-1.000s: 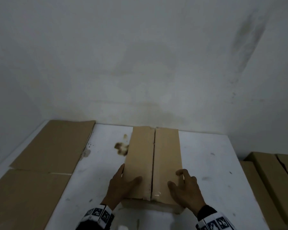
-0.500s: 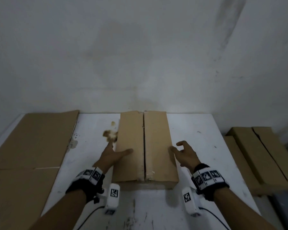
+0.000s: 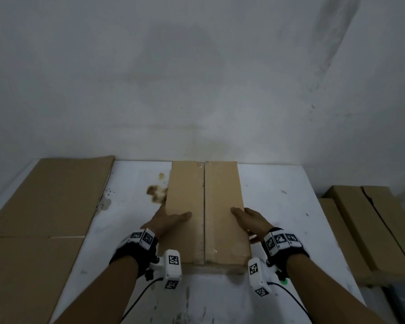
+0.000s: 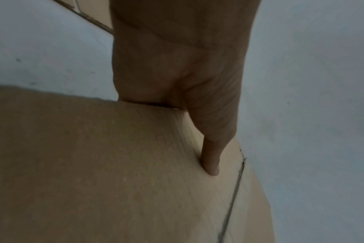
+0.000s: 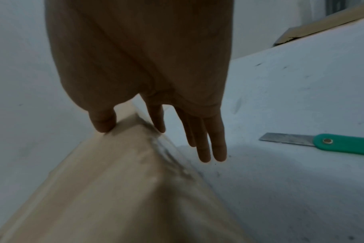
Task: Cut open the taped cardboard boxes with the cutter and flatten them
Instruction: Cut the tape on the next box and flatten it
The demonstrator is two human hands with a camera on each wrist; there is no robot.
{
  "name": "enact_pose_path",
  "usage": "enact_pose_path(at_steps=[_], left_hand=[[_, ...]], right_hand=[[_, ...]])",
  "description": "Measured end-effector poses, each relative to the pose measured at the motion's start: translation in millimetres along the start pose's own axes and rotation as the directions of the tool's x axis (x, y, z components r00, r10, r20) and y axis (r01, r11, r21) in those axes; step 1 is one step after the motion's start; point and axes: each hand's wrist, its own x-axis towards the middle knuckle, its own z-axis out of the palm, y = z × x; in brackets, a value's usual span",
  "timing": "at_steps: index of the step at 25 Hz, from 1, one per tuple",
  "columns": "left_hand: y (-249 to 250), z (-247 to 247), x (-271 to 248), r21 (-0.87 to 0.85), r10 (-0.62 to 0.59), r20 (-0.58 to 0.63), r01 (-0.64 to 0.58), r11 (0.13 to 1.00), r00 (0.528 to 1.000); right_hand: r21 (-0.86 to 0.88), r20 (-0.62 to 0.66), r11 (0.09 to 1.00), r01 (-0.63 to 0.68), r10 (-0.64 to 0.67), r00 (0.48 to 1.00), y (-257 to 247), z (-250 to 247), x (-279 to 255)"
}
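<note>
white table [image 3: 278, 206] against a stained grey-white wall [image 3: 197, 78]; tabletop scuffed, with a brown stain [image 3: 155, 192] just left of the box.

box [image 3: 206, 213]: long cardboard carton, lying lengthwise at the middle of the table, far end close to the wall. dark seam runs down the centre of its top; clear tape shows at the near end and along the right edge.

left hand [image 3: 165, 222]: at the box's left edge near its front half. thumb [image 4: 211, 157] laid straight on the top face, short of the seam; palm against the left side. the other fingers are hidden behind the box, so how far they curl cannot be told.

right hand [image 3: 251, 219]: at the box's right edge, opposite the left. thumb [image 5: 103, 121] resting on the top, fingers [image 5: 204, 143] straight and pointing down beside the right wall, spread a little, gripping nothing.

cutter [image 5: 322, 143]: green handle, bare steel blade, lying flat on the table to the right of the right hand, apart from it and from the box. seen only in the right wrist view.

flat cardboard [image 3: 45, 206]: sheets covering the table's left part, well apart from the box.

more boxes [image 3: 369, 230]: stacked off the table's right edge, lower down.

wrist gear: black bands with printed markers and white camera units on both wrists, cables trailing.
</note>
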Motion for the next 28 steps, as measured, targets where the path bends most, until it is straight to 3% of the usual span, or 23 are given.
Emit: enact_pose_path(at_steps=[5,8,11,12,14,17,21,25,28], left_hand=[[-5.8,5.7,-2.6,-0.119,-0.103,0.060,0.110,0.987,0.993],[-8.9,17.3,-0.8,-0.162,-0.106,-0.006,0.104,0.981,0.994],[2.1,29.0,-8.2,-0.043,0.023,-0.180,-0.031,0.999,0.983],[6.3,31.9,-9.9,0.006,0.065,-0.184,-0.065,0.998,0.981],[22.2,35.8,-18.1,0.039,0.060,-0.095,-0.056,0.998,0.994],[45.8,37.4,-34.4,0.002,-0.053,0.008,0.053,0.999,0.999],[76.0,40.7,-55.2,-0.069,0.004,0.092,0.002,0.998,0.996],[69.9,35.6,-50.0,-0.095,0.135,0.057,-0.129,0.987,0.989],[59.6,19.6,-48.1,-0.154,0.110,0.068,-0.098,0.983,0.992]], right_hand=[[0.313,-0.028,0.936,0.161,-0.160,0.987,1.4,-18.2,-31.7],[0.264,-0.102,0.930,0.257,-0.238,0.966,-10.9,-28.2,-58.5],[0.140,-0.254,0.929,0.342,-0.300,0.920,-17.0,-25.1,-75.8],[0.103,-0.292,0.927,0.362,-0.319,0.902,-19.6,-22.6,-79.7],[0.062,-0.313,0.917,0.394,-0.357,0.880,-27.5,-16.0,-86.0],[0.032,-0.306,0.899,0.437,-0.407,0.860,-42.6,-0.1,-92.8],[0.011,-0.342,0.879,0.476,-0.444,0.828,-53.5,21.9,-86.3],[0.214,-0.263,0.855,0.473,-0.415,0.871,-53.6,31.8,-81.0],[0.315,-0.177,0.881,0.352,-0.310,0.934,-37.3,30.5,-77.4]])
